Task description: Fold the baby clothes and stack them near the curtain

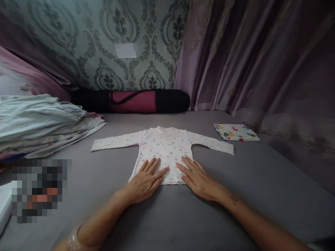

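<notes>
A small white long-sleeved shirt (167,150) with a scattered pastel print lies flat on the grey sheet, its collar away from me and both sleeves stretched out sideways. My left hand (146,179) rests palm down on the lower left part of the shirt, fingers spread. On the lower right part lies my right hand (196,177), also flat with its fingers apart. Neither hand grips the cloth. Parts of the shirt's lower corners are hidden under the hands.
A grey bedsheet (261,181) covers the surface. Piled pale clothes (39,122) are at the left. A black and pink long bag (133,101) lies along the patterned wall. At the right is a folded colourful-print cloth (235,132), near purple curtains (222,52). A blurred patch covers the lower left.
</notes>
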Tool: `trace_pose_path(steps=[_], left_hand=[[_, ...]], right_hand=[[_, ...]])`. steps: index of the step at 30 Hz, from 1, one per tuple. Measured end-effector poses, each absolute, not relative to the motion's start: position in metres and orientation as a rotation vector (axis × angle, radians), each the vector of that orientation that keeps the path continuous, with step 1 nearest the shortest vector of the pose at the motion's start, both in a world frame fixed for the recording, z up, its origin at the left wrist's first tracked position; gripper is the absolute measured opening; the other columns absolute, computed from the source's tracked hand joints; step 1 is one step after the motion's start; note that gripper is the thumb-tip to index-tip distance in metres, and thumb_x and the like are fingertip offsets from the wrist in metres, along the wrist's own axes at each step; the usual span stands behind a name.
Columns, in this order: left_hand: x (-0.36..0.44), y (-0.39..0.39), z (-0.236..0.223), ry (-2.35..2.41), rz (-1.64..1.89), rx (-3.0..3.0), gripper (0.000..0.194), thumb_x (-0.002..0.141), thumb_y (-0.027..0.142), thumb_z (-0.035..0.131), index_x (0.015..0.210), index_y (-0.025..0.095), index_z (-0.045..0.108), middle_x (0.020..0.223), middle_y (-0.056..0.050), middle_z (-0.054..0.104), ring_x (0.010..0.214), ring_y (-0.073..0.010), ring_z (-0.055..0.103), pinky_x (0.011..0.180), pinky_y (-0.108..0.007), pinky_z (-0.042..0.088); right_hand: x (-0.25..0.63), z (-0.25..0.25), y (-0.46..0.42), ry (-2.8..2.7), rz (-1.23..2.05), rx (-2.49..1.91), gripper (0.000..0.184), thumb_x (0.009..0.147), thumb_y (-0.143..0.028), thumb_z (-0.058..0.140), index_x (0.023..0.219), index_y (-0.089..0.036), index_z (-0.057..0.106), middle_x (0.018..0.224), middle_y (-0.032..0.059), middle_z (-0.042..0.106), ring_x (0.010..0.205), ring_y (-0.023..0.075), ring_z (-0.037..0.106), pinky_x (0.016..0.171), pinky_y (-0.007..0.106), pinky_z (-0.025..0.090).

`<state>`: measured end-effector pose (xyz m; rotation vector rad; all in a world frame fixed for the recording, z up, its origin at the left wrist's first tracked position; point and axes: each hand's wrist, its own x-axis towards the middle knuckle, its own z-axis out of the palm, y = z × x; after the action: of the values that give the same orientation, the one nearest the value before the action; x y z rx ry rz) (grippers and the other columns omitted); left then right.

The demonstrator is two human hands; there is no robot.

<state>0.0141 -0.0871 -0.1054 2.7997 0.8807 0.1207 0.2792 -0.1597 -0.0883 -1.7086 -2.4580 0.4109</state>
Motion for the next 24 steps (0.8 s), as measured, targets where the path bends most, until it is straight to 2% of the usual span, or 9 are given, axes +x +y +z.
trace_pose_path(steps=[5,7,9,12,14,16,19,21,24], left_hand=[[0.0,-0.084,-0.097,0.742,0.184,2.721,0.045,0.096,0.047,0.036,0.14,0.037,0.039,0.154,-0.003,0.024,0.142,-0.0286,0.019,0.114,-0.053,0.018],[-0.004,-0.083,-0.09,0.706,0.257,2.653,0.04,0.094,0.047,0.042,0.129,0.031,0.055,0.147,-0.005,0.039,0.137,-0.028,0.031,0.111,-0.05,0.027],[-0.005,-0.083,-0.083,0.673,0.335,2.561,0.034,0.095,0.043,0.042,0.111,0.025,0.066,0.131,-0.007,0.056,0.124,-0.0236,0.048,0.104,-0.039,0.04],[-0.001,-0.085,-0.075,0.664,0.397,2.452,0.037,0.098,0.037,0.037,0.087,0.019,0.068,0.092,-0.007,0.067,0.091,-0.0159,0.062,0.083,-0.027,0.049],[0.002,-0.088,-0.073,0.699,0.422,2.435,0.038,0.098,0.037,0.036,0.081,0.019,0.065,0.079,-0.005,0.064,0.08,-0.0142,0.061,0.075,-0.024,0.049],[0.003,-0.088,-0.076,0.768,0.485,2.47,0.036,0.098,0.035,0.035,0.087,0.019,0.065,0.086,-0.006,0.065,0.084,-0.015,0.061,0.077,-0.026,0.049],[0.001,-0.083,-0.089,0.945,0.619,2.617,0.034,0.098,0.036,0.035,0.112,0.019,0.06,0.122,-0.011,0.059,0.116,-0.022,0.052,0.097,-0.035,0.044],[-0.004,-0.077,-0.103,1.078,0.624,2.722,0.044,0.096,0.042,0.036,0.129,0.017,0.05,0.141,-0.013,0.045,0.134,-0.0276,0.035,0.107,-0.043,0.036],[-0.009,-0.071,-0.118,1.196,0.416,2.779,0.059,0.095,0.052,0.032,0.14,0.015,0.038,0.148,-0.014,0.036,0.139,-0.0292,0.026,0.11,-0.047,0.031]], right_hand=[[0.291,-0.085,-0.192,-2.455,0.449,-1.668,0.049,0.099,-0.042,0.027,0.147,-0.031,0.03,0.155,0.0015,0.02,0.142,0.0212,0.017,0.116,0.047,0.014],[0.298,-0.083,-0.203,-2.437,0.463,-1.679,0.049,0.098,-0.042,0.031,0.146,-0.031,0.032,0.154,0.0014,0.025,0.141,0.0212,0.021,0.116,0.046,0.016],[0.305,-0.074,-0.21,-2.414,0.474,-1.688,0.047,0.097,-0.043,0.036,0.142,-0.029,0.04,0.149,0.0027,0.037,0.137,0.0216,0.03,0.115,0.045,0.02],[0.311,-0.055,-0.206,-2.334,0.46,-1.779,0.034,0.096,-0.041,0.039,0.116,-0.026,0.061,0.118,0.0047,0.065,0.112,0.0208,0.056,0.103,0.04,0.038],[0.307,-0.045,-0.19,-2.232,0.368,-1.899,0.033,0.097,-0.038,0.036,0.097,-0.024,0.065,0.09,0.004,0.069,0.088,0.0198,0.063,0.087,0.036,0.046],[0.297,-0.044,-0.166,-2.148,0.245,-1.943,0.036,0.097,-0.036,0.031,0.092,-0.022,0.064,0.081,0.0046,0.068,0.081,0.0199,0.063,0.079,0.034,0.047],[0.27,-0.058,-0.124,-2.238,0.203,-1.752,0.038,0.097,-0.031,0.029,0.106,-0.016,0.063,0.107,0.0103,0.067,0.104,0.0208,0.058,0.094,0.034,0.042],[0.246,-0.071,-0.097,-2.356,0.23,-1.649,0.044,0.096,-0.033,0.032,0.128,-0.011,0.053,0.136,0.0139,0.051,0.129,0.0232,0.042,0.109,0.038,0.028],[0.214,-0.088,-0.064,-2.403,0.367,-1.715,0.06,0.095,-0.04,0.029,0.145,-0.006,0.032,0.153,0.0149,0.023,0.142,0.0249,0.016,0.115,0.042,0.012]])
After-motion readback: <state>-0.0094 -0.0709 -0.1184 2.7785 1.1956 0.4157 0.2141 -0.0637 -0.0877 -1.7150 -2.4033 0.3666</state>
